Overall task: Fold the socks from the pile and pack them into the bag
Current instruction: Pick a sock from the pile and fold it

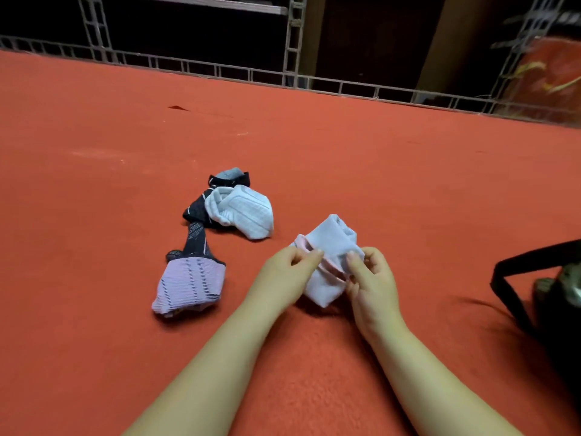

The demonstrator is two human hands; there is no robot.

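Both hands are on it: the left hand (284,272) pinches the pink-edged cuff of the pale blue sock (330,262), the right hand (369,278) pinches its other side, holding it just above the red carpet (345,158); to the left lie a lilac sock (188,284), a dark patterned sock (196,237) and a white sock (242,212), piled together; the black bag (553,297) sits at the right edge.
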